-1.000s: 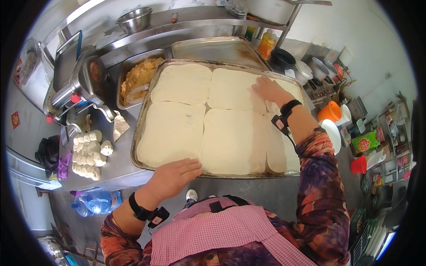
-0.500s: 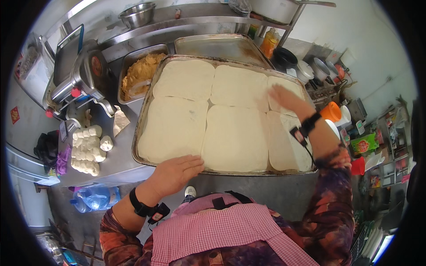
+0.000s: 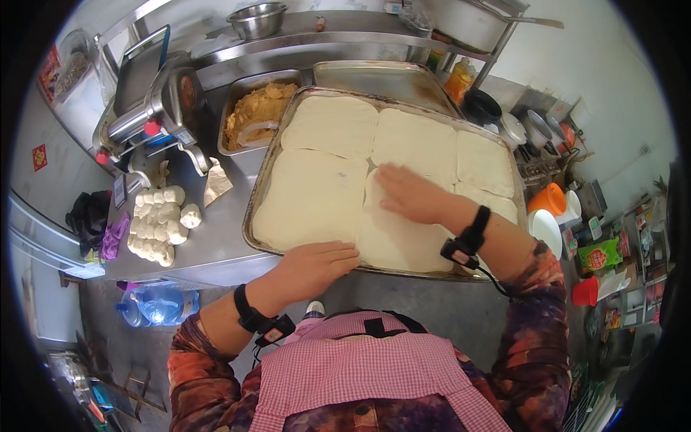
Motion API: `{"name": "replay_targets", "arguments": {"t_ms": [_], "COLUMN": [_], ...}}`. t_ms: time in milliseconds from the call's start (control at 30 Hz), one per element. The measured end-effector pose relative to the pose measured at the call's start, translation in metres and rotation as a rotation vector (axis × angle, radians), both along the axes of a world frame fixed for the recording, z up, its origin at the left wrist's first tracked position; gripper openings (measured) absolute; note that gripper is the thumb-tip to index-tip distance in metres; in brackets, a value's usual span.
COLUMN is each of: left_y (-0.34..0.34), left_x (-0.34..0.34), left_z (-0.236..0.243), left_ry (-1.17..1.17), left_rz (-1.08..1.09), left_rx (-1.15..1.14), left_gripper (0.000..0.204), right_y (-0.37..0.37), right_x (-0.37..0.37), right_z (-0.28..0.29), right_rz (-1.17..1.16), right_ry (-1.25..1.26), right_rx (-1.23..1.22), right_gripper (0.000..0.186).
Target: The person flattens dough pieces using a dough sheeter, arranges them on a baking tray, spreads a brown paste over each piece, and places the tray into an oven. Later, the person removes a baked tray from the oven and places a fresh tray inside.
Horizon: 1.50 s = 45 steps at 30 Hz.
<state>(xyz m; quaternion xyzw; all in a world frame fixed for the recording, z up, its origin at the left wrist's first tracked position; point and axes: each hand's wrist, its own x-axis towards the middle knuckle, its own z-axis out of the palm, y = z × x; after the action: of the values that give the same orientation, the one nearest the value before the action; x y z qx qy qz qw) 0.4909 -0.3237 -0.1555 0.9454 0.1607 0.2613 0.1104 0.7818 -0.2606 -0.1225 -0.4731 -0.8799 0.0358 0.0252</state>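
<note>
A large metal baking tray (image 3: 253, 209) holds several flat, pale sheets of dough laid edge to edge in two rows. My right hand (image 3: 412, 193) lies flat, fingers stretched out to the left, over the upper part of the near middle dough sheet (image 3: 403, 241). My left hand (image 3: 317, 270) rests at the tray's near edge, fingers extended, beside the seam between that sheet and the near left dough sheet (image 3: 309, 194). Neither hand holds anything. My right hand and wrist cover part of the middle sheet and the near right one.
Left of the tray sit dough balls (image 3: 157, 219), a scrap of paper (image 3: 216, 182) and a roller machine (image 3: 155, 108). Behind are a pan of orange-brown filling (image 3: 259, 111) and a second tray (image 3: 389, 78). A steel bowl (image 3: 258, 20) stands on the shelf above.
My right hand has moved left and nearer, from the far right sheets to the near middle sheet. My left hand stays by the near edge. The whole view has shifted slightly.
</note>
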Motion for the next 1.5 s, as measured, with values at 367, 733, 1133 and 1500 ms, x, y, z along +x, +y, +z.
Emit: {"name": "replay_targets", "arguments": {"t_ms": [367,733,1133,1500], "left_y": [0.001,0.039,0.206,0.261], "left_x": [0.003,-0.007,-0.168,-0.144], "left_z": [-0.009,0.011,-0.017,-0.030], "left_ry": [-0.021,-0.181,-0.532,-0.393], "left_rz": [-0.032,-0.291,0.624,0.624], "left_rx": [-0.028,-0.598,-0.809,-0.737], "left_gripper": [0.030,0.031,0.027,0.020], "right_y": [0.015,0.045,0.087,0.089], "right_x": [-0.048,-0.080,-0.213,-0.203], "right_z": [0.015,0.027,0.017,0.037], "right_rz": [-0.025,-0.062,0.219,0.110], "right_ry": [0.053,0.195,0.137,-0.147], "right_rx": [-0.233,-0.196,-0.076,-0.318], "right_gripper": [0.058,0.048,0.036,0.021]}}
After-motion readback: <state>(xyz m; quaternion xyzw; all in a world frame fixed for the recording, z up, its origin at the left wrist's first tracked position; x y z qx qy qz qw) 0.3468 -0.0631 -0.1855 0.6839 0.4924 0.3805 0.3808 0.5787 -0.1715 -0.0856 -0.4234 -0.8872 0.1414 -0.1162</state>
